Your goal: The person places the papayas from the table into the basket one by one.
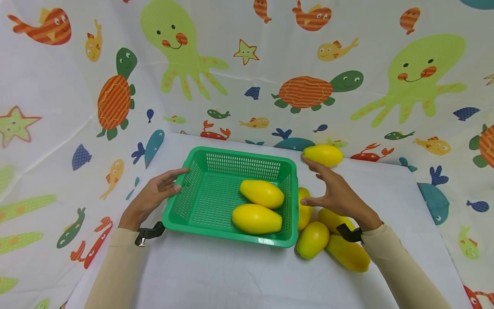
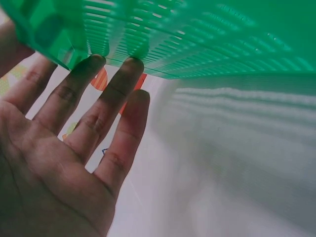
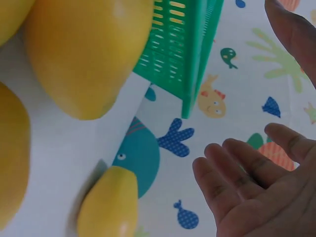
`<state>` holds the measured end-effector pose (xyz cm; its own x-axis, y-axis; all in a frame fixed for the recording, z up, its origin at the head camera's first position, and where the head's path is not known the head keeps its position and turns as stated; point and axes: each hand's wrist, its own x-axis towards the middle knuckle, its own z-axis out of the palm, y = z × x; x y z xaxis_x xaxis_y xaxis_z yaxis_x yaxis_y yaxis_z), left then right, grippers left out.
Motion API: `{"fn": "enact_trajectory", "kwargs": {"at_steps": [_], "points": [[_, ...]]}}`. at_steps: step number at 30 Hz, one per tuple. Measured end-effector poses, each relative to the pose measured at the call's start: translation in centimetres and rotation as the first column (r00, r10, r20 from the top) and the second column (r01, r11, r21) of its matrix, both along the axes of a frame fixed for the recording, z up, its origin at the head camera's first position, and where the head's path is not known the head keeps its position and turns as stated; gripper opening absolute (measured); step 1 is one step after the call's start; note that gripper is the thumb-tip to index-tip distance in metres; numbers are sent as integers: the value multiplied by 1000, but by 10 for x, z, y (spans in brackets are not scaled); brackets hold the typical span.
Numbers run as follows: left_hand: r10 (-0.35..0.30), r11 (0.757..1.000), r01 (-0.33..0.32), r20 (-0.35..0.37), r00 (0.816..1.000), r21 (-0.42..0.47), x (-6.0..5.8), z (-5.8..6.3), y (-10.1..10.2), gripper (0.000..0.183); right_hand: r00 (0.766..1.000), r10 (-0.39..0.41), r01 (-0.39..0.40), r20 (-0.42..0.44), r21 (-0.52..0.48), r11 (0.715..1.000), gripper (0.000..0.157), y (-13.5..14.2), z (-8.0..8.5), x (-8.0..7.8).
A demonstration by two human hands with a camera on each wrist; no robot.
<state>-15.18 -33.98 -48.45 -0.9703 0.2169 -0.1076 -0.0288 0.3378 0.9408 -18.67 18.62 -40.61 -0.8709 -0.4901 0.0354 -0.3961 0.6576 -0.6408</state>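
Observation:
A green plastic basket [image 1: 227,239] with slotted walls stands on the white table. Inside, toward its right side, lie a yellow mango-shaped fruit [image 1: 262,194] and a second such fruit [image 1: 257,219]. My left hand [image 1: 156,193] is at the basket's left wall; in the left wrist view its extended fingertips [image 2: 133,66] meet the slotted wall. On the other side, my right hand [image 1: 337,191] hovers beside the right rim with thumb and fingers spread, holding nothing. Under and around it are several loose yellow fruits, the nearest a rounded one [image 1: 313,240].
One yellow fruit [image 1: 324,155] lies apart at the back edge of the table [image 1: 216,279]. A longer yellow fruit [image 1: 348,254] is at the right, near the right sleeve [image 1: 397,266]. A curtain [image 1: 239,25] printed with sea animals hangs behind and at both sides.

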Motion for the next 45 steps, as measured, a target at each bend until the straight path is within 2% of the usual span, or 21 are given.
{"fn": "enact_trajectory", "kwargs": {"at_steps": [7, 11, 16, 24, 31, 38, 45], "points": [[7, 1000, -7, 9, 1000, -1, 1, 0, 0, 51, 999, -13, 14, 47, -8, 1000, 117, 5, -14, 0], [8, 1000, -7, 9, 1000, -4, 1, 1, 0, 51, 995, -24, 23, 100, 10, 1000, 116, 8, -21, 2], [8, 1000, -8, 9, 1000, -6, 1, 1, 1, 51, 984, -7, 4, 178, 13, 1000, 115, 10, -32, 3], [1, 1000, -2, 19, 1000, 26, 1, 2, 1, 51, 970, 21, -28, 243, 27, 999, 118, 9, -47, 8], [-2, 1000, 2, 16, 1000, 23, 1, 3, 1, 51, 964, 14, -37, 266, 84, 996, 120, 8, -57, 10], [0, 1000, -1, 26, 1000, 22, 1, 4, 2, 52, 970, 37, -66, 240, 113, 991, 120, 3, -63, 10], [-5, 1000, 4, 23, 1000, 9, -1, 3, 2, 52, 970, 12, -54, 242, 169, 984, 116, 0, -67, 8]]}}
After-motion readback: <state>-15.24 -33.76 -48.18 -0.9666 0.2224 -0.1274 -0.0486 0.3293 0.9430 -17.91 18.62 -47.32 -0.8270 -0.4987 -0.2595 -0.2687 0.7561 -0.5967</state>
